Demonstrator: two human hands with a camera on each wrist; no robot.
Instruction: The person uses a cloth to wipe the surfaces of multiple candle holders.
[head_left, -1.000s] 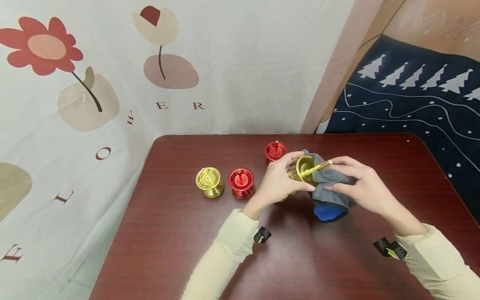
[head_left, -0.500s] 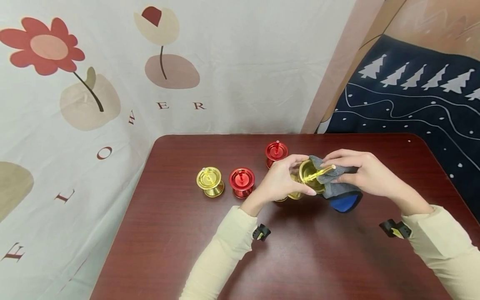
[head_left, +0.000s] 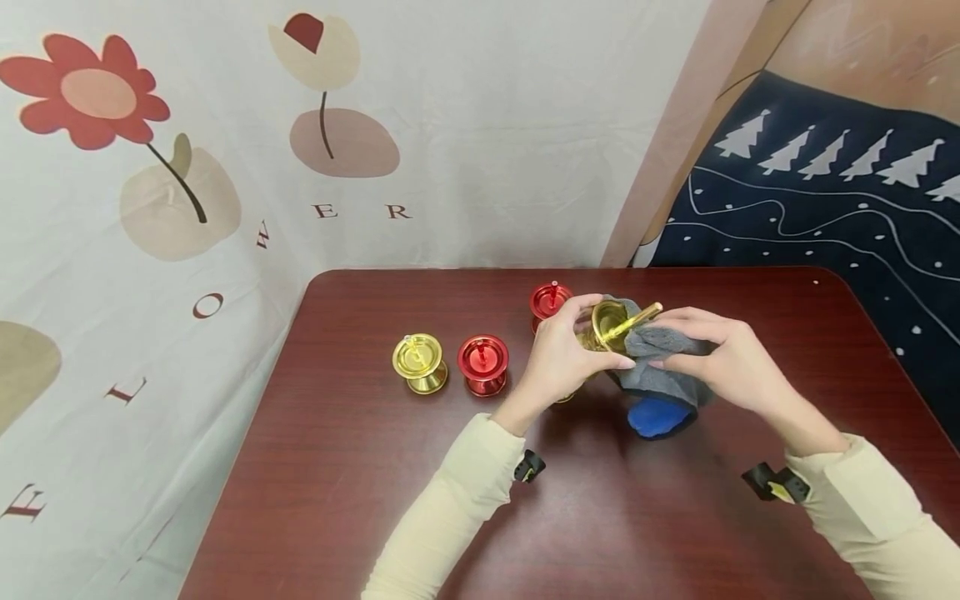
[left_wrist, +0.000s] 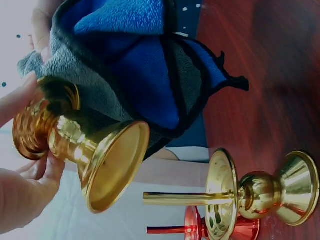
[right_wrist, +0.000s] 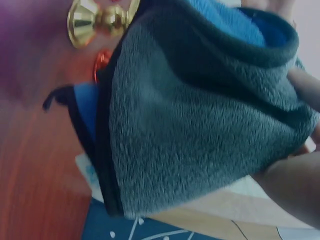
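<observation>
Left hand (head_left: 553,360) grips tilted gold candle holder (left_wrist: 75,135), thumb and fingers curled round its cup, above dark red table (head_left: 337,475). Right hand (head_left: 735,362) pinches grey-and-blue cloth (head_left: 663,382), bunched against cup's rim; blue corner hangs down. Second gold holder (left_wrist: 262,191) stands upright, mostly hidden in head view. Third gold holder (head_left: 418,362) and front red holder (head_left: 483,367) left of hands; rear red holder (head_left: 550,302) just beyond left hand.

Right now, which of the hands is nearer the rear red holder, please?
The left hand, just in front of the rear red holder; the right hand is farther right, gripping the cloth.
</observation>
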